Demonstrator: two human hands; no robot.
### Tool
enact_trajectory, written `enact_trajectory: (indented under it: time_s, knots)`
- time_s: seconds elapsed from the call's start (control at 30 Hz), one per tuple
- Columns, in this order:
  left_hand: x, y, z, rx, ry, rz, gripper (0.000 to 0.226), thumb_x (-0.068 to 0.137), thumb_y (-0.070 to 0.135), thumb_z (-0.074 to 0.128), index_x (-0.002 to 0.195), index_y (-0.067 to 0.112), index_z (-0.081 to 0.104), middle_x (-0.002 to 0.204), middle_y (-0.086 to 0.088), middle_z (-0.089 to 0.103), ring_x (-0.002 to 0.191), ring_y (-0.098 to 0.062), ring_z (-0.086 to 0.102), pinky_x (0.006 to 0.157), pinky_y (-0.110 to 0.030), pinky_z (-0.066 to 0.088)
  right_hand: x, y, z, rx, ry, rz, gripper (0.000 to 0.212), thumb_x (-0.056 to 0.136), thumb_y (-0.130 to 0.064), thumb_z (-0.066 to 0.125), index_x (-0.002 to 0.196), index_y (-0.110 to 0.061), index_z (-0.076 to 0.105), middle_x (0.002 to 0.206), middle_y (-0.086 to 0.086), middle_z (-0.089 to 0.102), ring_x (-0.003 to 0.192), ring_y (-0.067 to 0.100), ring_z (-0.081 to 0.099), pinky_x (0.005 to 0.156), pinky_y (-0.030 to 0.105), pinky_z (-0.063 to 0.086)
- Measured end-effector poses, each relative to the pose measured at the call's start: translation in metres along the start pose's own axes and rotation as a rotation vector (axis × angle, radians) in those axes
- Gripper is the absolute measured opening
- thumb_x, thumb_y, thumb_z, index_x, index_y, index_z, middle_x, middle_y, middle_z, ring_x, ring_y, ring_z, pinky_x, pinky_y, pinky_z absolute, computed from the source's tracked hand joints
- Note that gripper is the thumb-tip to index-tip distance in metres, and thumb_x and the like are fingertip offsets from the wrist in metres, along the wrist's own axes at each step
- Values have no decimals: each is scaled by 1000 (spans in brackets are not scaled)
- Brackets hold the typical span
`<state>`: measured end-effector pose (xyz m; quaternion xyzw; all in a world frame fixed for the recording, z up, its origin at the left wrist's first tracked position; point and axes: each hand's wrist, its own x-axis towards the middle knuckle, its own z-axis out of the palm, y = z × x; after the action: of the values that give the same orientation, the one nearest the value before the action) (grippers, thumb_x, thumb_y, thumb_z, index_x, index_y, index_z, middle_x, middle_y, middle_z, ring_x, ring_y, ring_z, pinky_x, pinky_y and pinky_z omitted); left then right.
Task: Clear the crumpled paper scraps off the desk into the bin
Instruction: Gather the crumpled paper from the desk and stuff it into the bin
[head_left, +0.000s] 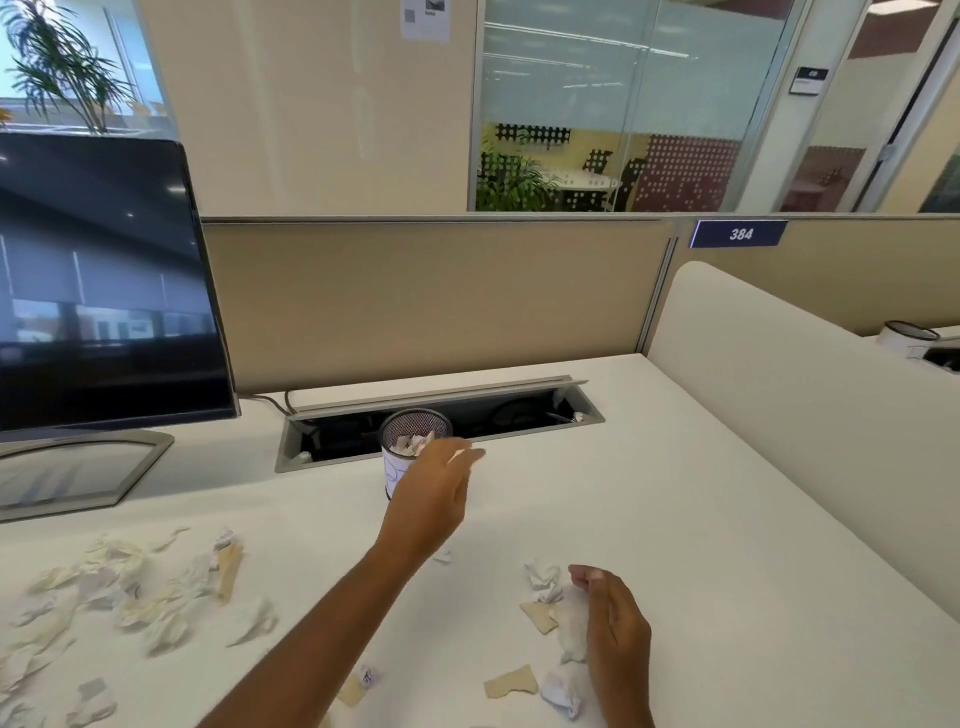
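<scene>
Desk layout: bin in the middle at the back, scraps to both sides in front.
The bin (400, 431) stands on the desk (675, 519), just before the open cable tray (519, 415), which runs along the partition (415, 301) behind. The monitor (104, 280) stands at the far left. A heap of paper scraps (130, 597) lies at the near left, and a smaller group of scraps (545, 587) at the near right, just beside the right hand (618, 634). The left hand (431, 499) is directly before the bin. A side divider (779, 415) borders the desk at the right.
</scene>
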<state>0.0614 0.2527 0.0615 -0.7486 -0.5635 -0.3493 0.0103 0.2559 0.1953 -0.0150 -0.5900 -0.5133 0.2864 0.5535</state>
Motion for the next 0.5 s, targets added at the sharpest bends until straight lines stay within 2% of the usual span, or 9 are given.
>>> enact_trajectory:
  time_s: [0.07, 0.13, 0.17, 0.23, 0.33, 0.4, 0.43, 0.5]
  knots:
    - [-22, 15, 15, -90, -268, -10, 43, 94, 18, 50, 137, 17, 44, 143, -4, 44, 132, -16, 39, 107, -25, 33, -2, -2, -2, -11, 19, 18, 30, 95, -2, 42, 85, -17, 66, 88, 3, 68, 90, 20, 62, 75, -5, 38]
    - [-38, 26, 30, -125, -590, -27, 55, 94, 33, 50, 145, 28, 27, 155, 4, 23, 142, -11, 20, 115, -26, 18, -4, -5, -5, -22, 18, 27, 28, 96, -4, 41, 90, -16, 65, 93, 3, 67, 95, 21, 60, 76, -6, 36]
    - [-43, 33, 37, -154, -699, -27, 60, 93, 34, 52, 146, 31, 23, 157, 5, 17, 143, -12, 15, 116, -28, 15, -7, -6, -7, -35, 8, 24, 26, 96, -4, 41, 92, -15, 65, 95, 3, 66, 97, 20, 59, 77, -7, 35]
    - [-49, 43, 45, -187, -809, -15, 64, 92, 30, 54, 146, 34, 20, 158, 5, 11, 145, -14, 13, 117, -33, 15, -13, -7, -11, -80, -41, 24, 23, 95, -3, 43, 100, -10, 64, 101, 3, 63, 104, 22, 58, 79, -9, 33]
    - [-51, 48, 51, -78, -807, 48, 57, 93, 16, 51, 143, 33, 31, 156, 3, 20, 141, -16, 24, 114, -31, 23, -26, -8, -16, -195, -160, 18, 26, 90, 0, 52, 115, -1, 59, 114, 7, 57, 117, 26, 52, 88, -3, 32]
    - [-53, 47, 51, -16, -742, 77, 46, 93, 13, 49, 137, 28, 44, 151, 2, 32, 134, -16, 33, 109, -29, 31, -37, -12, -17, -273, -262, 4, 39, 90, -7, 56, 128, -2, 49, 132, 13, 49, 129, 27, 42, 105, 15, 29]
    - [-55, 46, 52, -4, -712, 74, 42, 93, 12, 48, 133, 26, 50, 147, 2, 37, 131, -16, 36, 106, -30, 34, -43, -13, -15, -321, -318, 7, 48, 92, -15, 54, 136, -6, 39, 144, 12, 38, 137, 26, 32, 112, 24, 23]
    - [-60, 43, 52, 13, -652, 57, 37, 93, 11, 47, 126, 23, 56, 139, 3, 46, 125, -16, 41, 100, -30, 39, -53, -12, -8, -522, -428, 8, 60, 96, -35, 43, 146, -18, 13, 157, 4, 7, 146, 22, 5, 118, 30, 6]
